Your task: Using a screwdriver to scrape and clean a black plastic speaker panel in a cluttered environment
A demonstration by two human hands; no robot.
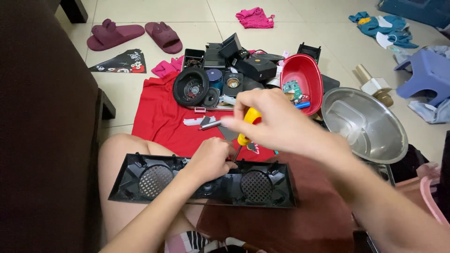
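A long black plastic speaker housing (pixel 154 180) with two round mesh grilles lies across my lap. My left hand (pixel 212 158) rests on its top middle, fingers curled against the shell, steadying it. My right hand (pixel 274 121) is closed around a yellow-handled screwdriver (pixel 247 127), held nearly upright, its thin shaft pointing down to the housing's upper edge just beside my left fingers.
A red cloth (pixel 159 117) on the tiled floor carries black speaker parts (pixel 191 86) and boxes. A red plastic bowl (pixel 304 77) with small parts and a steel basin (pixel 370 126) sit right. Maroon slippers (pixel 136 33), a blue stool (pixel 429 70) and dark furniture (pixel 42 126) surround.
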